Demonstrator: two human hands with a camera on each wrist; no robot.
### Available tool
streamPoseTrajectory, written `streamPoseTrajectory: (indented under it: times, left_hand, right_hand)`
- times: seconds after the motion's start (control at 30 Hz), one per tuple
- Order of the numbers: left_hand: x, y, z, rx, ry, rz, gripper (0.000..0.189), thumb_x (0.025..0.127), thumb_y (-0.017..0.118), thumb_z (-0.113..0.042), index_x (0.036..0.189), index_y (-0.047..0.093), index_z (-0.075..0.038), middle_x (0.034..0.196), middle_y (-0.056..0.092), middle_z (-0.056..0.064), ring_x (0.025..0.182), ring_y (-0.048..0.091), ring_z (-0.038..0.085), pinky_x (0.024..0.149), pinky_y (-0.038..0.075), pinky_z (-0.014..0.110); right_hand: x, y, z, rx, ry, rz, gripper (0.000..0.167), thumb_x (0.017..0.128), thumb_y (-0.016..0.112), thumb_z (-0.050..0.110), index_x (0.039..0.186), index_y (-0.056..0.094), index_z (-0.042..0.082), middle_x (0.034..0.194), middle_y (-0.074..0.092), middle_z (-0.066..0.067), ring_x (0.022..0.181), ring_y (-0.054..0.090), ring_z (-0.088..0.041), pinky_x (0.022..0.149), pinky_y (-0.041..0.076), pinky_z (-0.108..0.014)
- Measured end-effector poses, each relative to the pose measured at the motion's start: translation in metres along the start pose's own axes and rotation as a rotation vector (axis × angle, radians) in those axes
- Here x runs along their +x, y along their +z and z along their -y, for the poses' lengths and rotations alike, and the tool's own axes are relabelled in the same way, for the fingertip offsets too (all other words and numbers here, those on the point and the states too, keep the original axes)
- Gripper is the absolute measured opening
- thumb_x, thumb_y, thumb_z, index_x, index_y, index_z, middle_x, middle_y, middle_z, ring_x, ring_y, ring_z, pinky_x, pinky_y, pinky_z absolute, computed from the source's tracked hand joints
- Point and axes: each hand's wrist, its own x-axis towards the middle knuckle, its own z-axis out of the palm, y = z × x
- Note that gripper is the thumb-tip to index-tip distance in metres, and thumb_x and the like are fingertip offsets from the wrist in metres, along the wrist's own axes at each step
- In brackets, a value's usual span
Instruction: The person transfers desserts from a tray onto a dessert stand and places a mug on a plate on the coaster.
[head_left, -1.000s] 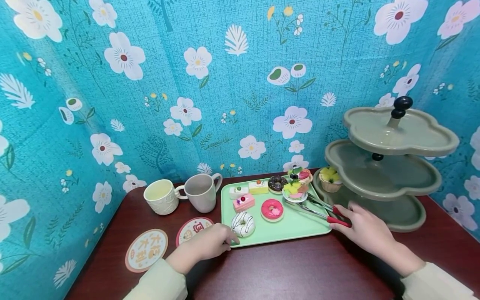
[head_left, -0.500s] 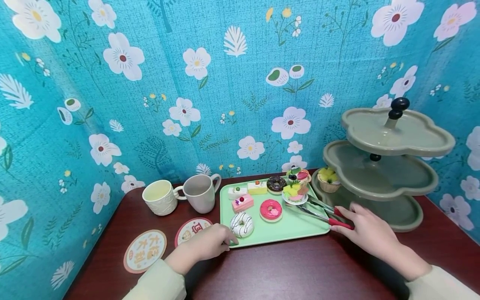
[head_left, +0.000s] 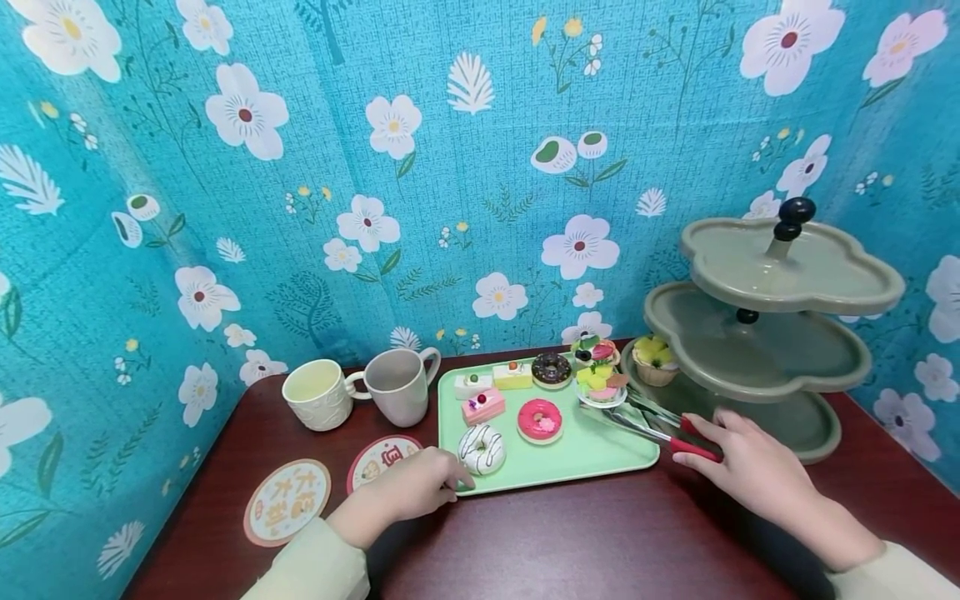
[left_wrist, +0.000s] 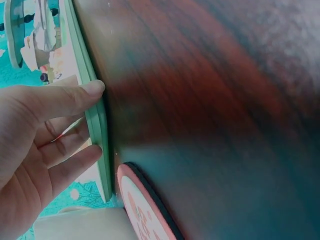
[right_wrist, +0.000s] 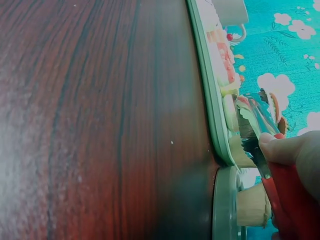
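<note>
My right hand (head_left: pixel 757 450) grips the red handles of metal tongs (head_left: pixel 637 423). Their tips are at a toy fruit tart (head_left: pixel 602 387) in a pale cup, with yellow and pink pieces on top, at the right part of the green tray (head_left: pixel 577 462). Whether the tart is lifted off the tray, I cannot tell. My left hand (left_wrist: pixel 35 135) pinches the tray's near left corner, thumb on the rim, beside a white striped donut (head_left: pixel 482 450). Also on the tray are a pink donut (head_left: pixel 540 421), a chocolate donut (head_left: pixel 552 369), small cake slices (head_left: pixel 483 406) and another fruit tart (head_left: pixel 596 350).
A three-tiered grey-green stand (head_left: pixel 757 350) stands at the right, with a yellow-topped cupcake (head_left: pixel 655 360) on its bottom tier. At left are a cream cup (head_left: pixel 318 396), a grey mug (head_left: pixel 397 387) and two round coasters (head_left: pixel 287 502). A flowered blue cloth (head_left: pixel 450 208) hangs behind.
The tongs and the fruit tart have shifted slightly right, with my right hand. My left hand stays at the tray corner.
</note>
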Motion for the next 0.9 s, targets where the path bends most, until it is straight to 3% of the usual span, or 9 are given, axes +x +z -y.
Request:
streamPoseTrajectory:
  times: [0.57,0.9]
  left_hand:
    - [0.001,-0.001,-0.001,-0.016,-0.038,0.02,0.023,0.089,0.076,0.003,0.107,0.08,-0.01,0.092,0.071,-0.006,0.079,0.055,0.002,0.071,0.051,0.021]
    - [0.0,-0.001,-0.002,-0.013,-0.023,0.014,0.023,0.088,0.076,0.004,0.106,0.08,-0.01,0.091,0.071,-0.006,0.078,0.054,0.002,0.07,0.05,0.021]
  right_hand:
    - [-0.013,-0.008,-0.012,-0.029,0.025,-0.06,0.07,0.079,0.087,0.045,0.124,0.07,-0.005,0.079,0.045,0.0,0.067,0.038,-0.015,0.049,0.03,-0.029]
    - [-0.024,-0.013,-0.024,-0.025,0.013,-0.119,0.071,0.077,0.088,0.044,0.122,0.07,-0.008,0.076,0.035,0.004,0.065,0.026,-0.009,0.046,0.025,-0.026]
